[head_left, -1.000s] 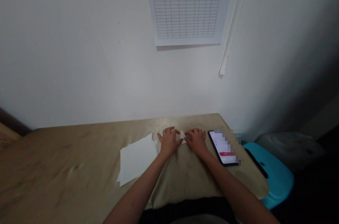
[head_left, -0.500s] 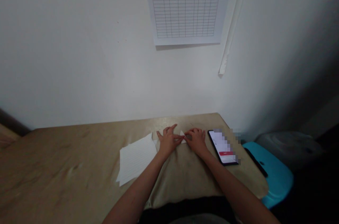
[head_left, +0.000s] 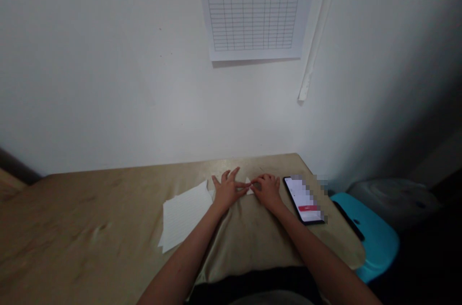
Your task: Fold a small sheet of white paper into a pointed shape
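A small folded piece of white paper (head_left: 250, 191), roughly triangular, lies on the covered table between my two hands. My left hand (head_left: 227, 191) touches its left side with thumb and index finger, the other fingers raised and spread. From the right, my right hand (head_left: 267, 190) pinches the paper between thumb and index finger, its remaining fingers curled. The fingertips of both hands nearly meet and hide the middle of the paper. Beside my left forearm lies a stack of white lined paper sheets (head_left: 186, 216).
A phone (head_left: 303, 201) with a lit screen lies right of my right hand. The table (head_left: 108, 218) has a tan, wrinkled cover and meets a white wall. A printed chart (head_left: 254, 16) hangs there. Beyond the table's right edge stands a turquoise stool-like object (head_left: 382, 242).
My left index finger has stretched out across the paper toward my right fingertips, and the other left fingers have lifted and spread. My right hand has hardly moved.
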Motion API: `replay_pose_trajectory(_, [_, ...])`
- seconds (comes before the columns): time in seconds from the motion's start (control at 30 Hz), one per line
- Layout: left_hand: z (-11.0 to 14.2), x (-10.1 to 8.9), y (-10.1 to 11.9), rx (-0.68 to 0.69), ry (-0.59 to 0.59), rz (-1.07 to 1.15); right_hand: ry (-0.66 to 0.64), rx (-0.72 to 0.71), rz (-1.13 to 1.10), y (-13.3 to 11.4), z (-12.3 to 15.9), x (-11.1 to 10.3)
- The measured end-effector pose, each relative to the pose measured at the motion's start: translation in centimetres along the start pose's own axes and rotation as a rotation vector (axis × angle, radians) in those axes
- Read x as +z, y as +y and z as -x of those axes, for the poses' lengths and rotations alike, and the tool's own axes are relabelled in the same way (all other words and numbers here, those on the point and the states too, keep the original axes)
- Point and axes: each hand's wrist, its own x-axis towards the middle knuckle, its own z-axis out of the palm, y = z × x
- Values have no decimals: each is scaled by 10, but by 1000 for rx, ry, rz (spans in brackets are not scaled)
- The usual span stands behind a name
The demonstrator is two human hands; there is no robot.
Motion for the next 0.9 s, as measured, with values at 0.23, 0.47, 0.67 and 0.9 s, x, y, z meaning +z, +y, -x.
replay_pose_trajectory(0.23, [-3, 0, -2, -19, -8, -9, -2, 0, 7, 0, 0, 0])
replay_pose_trajectory(0.47, [-6, 3, -2, -36, 9, -34, -2, -7, 5, 0, 1, 0])
replay_pose_trajectory(0.67, [-4, 8, -5, 7, 33, -61, 10, -13, -3, 0, 3, -1])
replay_pose_trajectory(0.9, [1, 4, -4, 68, 91, -74, -12, -40, -34, 4, 5, -8])
